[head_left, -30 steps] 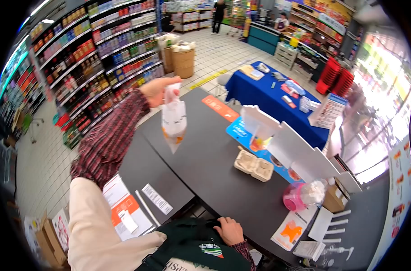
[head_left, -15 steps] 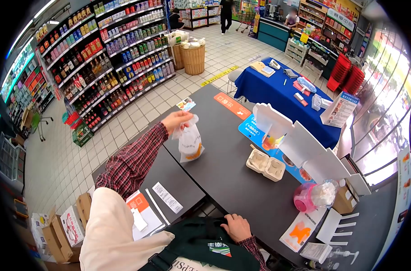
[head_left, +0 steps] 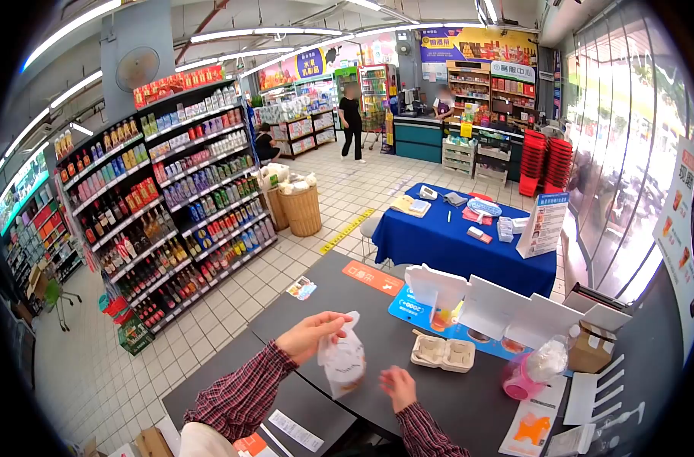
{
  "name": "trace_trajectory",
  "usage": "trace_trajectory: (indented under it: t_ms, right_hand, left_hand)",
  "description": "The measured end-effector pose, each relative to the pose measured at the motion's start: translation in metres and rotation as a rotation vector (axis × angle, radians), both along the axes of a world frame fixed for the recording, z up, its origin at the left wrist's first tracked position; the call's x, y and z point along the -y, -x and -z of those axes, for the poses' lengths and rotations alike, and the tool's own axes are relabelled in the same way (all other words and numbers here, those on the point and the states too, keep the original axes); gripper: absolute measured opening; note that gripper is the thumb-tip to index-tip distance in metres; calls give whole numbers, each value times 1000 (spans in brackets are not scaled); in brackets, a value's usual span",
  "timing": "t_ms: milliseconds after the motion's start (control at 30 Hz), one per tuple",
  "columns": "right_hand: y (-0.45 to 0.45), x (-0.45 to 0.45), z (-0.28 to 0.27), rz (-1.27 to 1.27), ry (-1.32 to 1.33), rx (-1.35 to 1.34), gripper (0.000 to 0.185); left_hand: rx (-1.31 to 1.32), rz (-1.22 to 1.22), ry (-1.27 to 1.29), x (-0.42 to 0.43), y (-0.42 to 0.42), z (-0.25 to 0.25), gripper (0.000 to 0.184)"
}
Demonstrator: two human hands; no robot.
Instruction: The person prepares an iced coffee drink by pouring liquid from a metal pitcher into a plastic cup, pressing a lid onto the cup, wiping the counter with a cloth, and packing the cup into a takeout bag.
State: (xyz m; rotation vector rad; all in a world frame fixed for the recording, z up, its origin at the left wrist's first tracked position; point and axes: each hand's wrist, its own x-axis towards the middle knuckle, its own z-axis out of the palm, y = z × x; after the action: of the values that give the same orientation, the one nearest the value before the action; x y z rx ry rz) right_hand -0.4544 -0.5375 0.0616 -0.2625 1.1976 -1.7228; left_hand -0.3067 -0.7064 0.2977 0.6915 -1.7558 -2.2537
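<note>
My left hand pinches the knotted top of a small white plastic bag with dark print on it. The bag hangs at the dark grey table; whether its bottom touches the surface I cannot tell. To the right of the bag, a little apart from it, is my right hand, with its fingers partly curled and blurred. Beyond my right hand lies a beige pulp cup carrier. A white printed slip lies on the table near my left sleeve.
Along the table's right side stand white panels, a pink container and a cardboard box. Beyond is a blue-covered table. Drink shelves fill the left. A person in black stands in the background.
My view has tilted up. My left hand and the bag have come nearer to my body. My right hand has lifted from my lap area and moved forward beside the bag.
</note>
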Motion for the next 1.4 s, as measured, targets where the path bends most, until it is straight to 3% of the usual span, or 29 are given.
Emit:
trace_trajectory:
  t_ms: [33, 67, 100, 167, 200, 300, 333, 533, 767, 933, 1033, 1100, 1167, 1267, 1400]
  right_hand:
    - [7, -1, 17, 91, -161, -5, 39]
    - [6, -6, 16, 33, -214, 55, 57]
    - [1, -9, 0, 26, -209, 54, 57]
    - [-10, -6, -37, -111, 287, 543, 71]
    - [-12, 1, -45, -164, 401, 561, 79]
    - [-7, 11, -73, -133, 506, 582, 74]
    - [-8, 12, -86, -80, 438, 534, 62]
    - [1, 44, -84, -144, 494, 582, 44]
    - [2, 58, -127, -149, 469, 524, 41]
    - [8, 79, -105, -150, 492, 372, 47]
    - [6, 59, -106, -130, 577, 514, 55]
    - [11, 32, -81, -54, 159, 493, 57]
    - [16, -3, -33, -97, 105, 391, 55]
    - [23, -67, 13, -68, -75, 324, 48]
    - [34, -150, 46, 105, -302, 246, 36]
  left_hand:
    - [-2, -5, 15, -7, 2, -15, 39]
    - [-21, 21, -3, -16, 5, -32, 37]
    - [-35, 47, -25, -26, 8, -48, 36]
    - [-58, 53, -11, -40, 14, -78, 39]
    - [-89, 78, -32, -46, 17, -93, 40]
    - [-161, 141, -28, -53, 28, -128, 42]
    - [-170, 144, 14, -58, 30, -142, 41]
    - [-215, 184, 151, -70, 46, -194, 42]
    - [-226, 155, 227, -67, 49, -208, 41]
    - [-258, 103, 239, -51, 53, -197, 43]
    - [-198, 28, 260, -35, 50, -186, 45]
    - [-172, 6, 228, -23, 44, -173, 48]
    - [-167, -3, 186, -11, 40, -151, 49]
    - [-86, -23, 47, -1, 41, -112, 37]
    - [-18, -23, 48, 26, 51, -22, 34]
